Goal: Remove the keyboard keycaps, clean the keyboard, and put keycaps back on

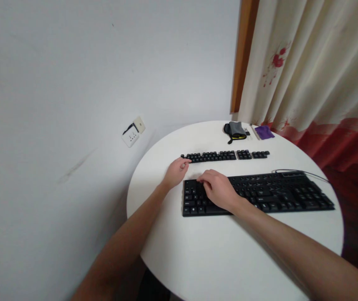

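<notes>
A black keyboard (pixel 279 194) lies across the round white table (pixel 222 255). Behind it, loose black keycaps (pixel 216 156) are laid out in a row in three groups. My left hand (pixel 176 171) rests by the left end of that row, fingers curled in a pinch around what looks like a keycap. My right hand (pixel 219 189) lies on the left part of the keyboard, fingers bent and pressed down at the top-left keys; I cannot see anything in it.
A grey and black pouch (pixel 236 130), a purple cloth (pixel 264 132) and a small white item sit at the table's far edge. The keyboard cable (pixel 304 172) trails right. A wall socket (pixel 133 133) is on the white wall; a flowered curtain (pixel 316 71) hangs at right.
</notes>
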Motion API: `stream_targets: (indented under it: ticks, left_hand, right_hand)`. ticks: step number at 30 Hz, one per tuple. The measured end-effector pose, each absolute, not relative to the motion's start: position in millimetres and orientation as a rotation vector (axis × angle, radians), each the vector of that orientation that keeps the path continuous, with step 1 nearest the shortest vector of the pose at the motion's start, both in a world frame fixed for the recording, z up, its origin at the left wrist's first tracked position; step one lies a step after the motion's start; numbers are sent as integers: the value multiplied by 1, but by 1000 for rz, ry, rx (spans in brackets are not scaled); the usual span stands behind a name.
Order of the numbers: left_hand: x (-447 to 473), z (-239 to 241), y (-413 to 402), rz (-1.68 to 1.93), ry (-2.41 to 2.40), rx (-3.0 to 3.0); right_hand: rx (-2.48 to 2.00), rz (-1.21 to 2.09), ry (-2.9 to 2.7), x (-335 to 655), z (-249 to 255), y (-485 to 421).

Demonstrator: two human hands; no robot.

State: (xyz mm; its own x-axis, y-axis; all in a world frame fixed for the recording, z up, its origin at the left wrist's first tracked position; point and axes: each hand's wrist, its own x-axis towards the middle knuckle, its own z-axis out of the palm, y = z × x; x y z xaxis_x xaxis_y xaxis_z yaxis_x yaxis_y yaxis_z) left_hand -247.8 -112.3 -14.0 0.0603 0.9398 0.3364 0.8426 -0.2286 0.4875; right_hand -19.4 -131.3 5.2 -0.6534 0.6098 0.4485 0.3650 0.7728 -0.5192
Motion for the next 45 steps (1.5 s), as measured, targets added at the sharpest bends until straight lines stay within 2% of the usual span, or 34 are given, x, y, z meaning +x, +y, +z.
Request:
stream_targets:
  ticks: [4, 17, 28, 36, 41, 45]
  left_hand:
    - [-243, -21, -106, 930, 1907, 2242]
    - [-253, -29, -99, 715, 1910, 2521]
    - [-255, -23, -107, 791, 1625, 2400]
    - [-243, -16, -110, 778, 1483, 2315]
    - [-243, -13, -110, 879, 1546, 2224]
    - [-245, -13, -111, 809, 1573, 2252]
  right_hand:
    - [-782, 533, -2278, -15, 8, -126]
    - [-885, 537, -2140, -5, 7, -109]
    - [-989, 558, -2122, -2, -1, -93]
    - [-1003, 490, -2227, -10, -8, -94]
    - [-898, 370, -2378, -21, -7, -98]
    - [-883, 353, -2497, -29, -8, -98]
